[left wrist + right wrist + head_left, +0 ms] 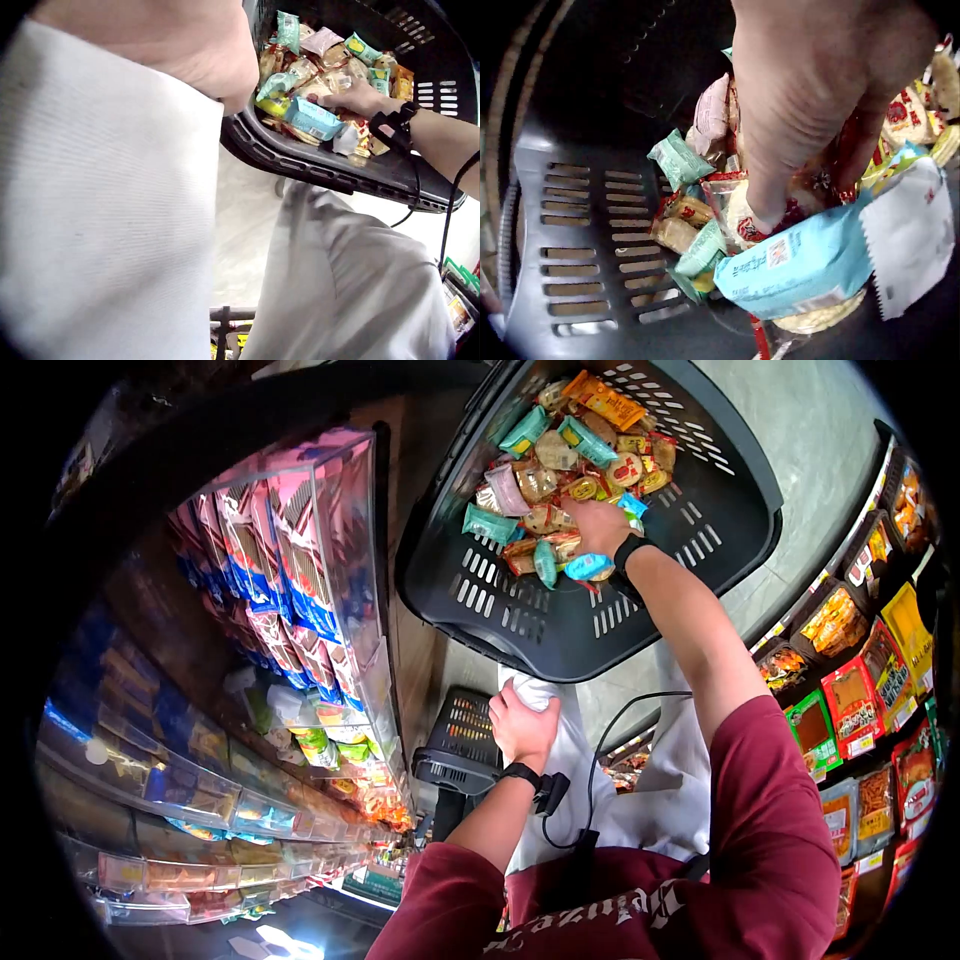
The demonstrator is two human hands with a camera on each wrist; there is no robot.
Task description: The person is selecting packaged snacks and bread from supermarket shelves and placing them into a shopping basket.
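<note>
My right hand (600,528) reaches down into a black shopping basket (500,630) and grips a wrapped snack packet (810,191) with red print among the pile. Its thumb and fingers stand on either side of that packet, and the palm hides part of it. Close by lie a blue packet (795,262), a white packet (911,240) and a teal packet (681,159). An orange packet (605,400) lies at the pile's far end. My left hand (523,725) rests on the knee of my pale trousers (112,187), holding nothing.
On the left, shelves hold pink and blue snack bags (290,550) behind a clear panel. A second dark basket (455,740) stands near my left hand. Packaged foods (850,705) line the shelves on the right. A black cable (598,760) runs past my lap.
</note>
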